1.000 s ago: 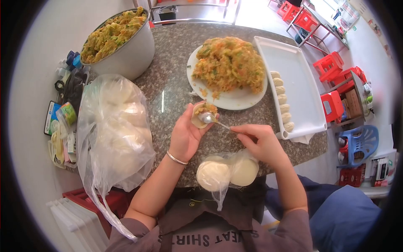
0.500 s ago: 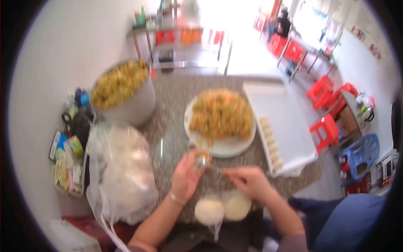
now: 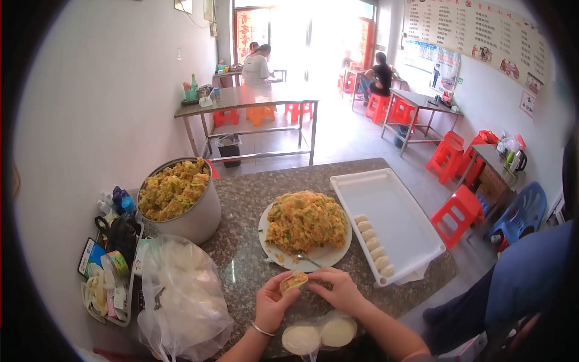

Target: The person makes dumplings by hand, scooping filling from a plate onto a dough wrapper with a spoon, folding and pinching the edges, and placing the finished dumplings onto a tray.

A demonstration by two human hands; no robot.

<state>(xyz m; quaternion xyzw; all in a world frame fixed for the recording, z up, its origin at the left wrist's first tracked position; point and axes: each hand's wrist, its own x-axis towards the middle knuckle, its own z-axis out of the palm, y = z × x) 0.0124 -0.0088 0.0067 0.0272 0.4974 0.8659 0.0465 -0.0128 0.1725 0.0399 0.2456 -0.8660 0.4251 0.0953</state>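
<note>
Wrapper clamped in my left grip curves round filling, presumably against spills, my right grip beside (pinched or apart, I can't tell remotely).

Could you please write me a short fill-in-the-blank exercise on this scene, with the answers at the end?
1. A bracelet circles the wrist of the person's ____ hand, which holds the filled wrapper.
2. The spoon lies on the round white ____, beside the mound of filling.
3. Seen in the picture, the row of dumplings runs along the tray's ____ long side.
4. The stool nearest the tray is coloured ____.

Missing words: left; plate; left; red.
</note>
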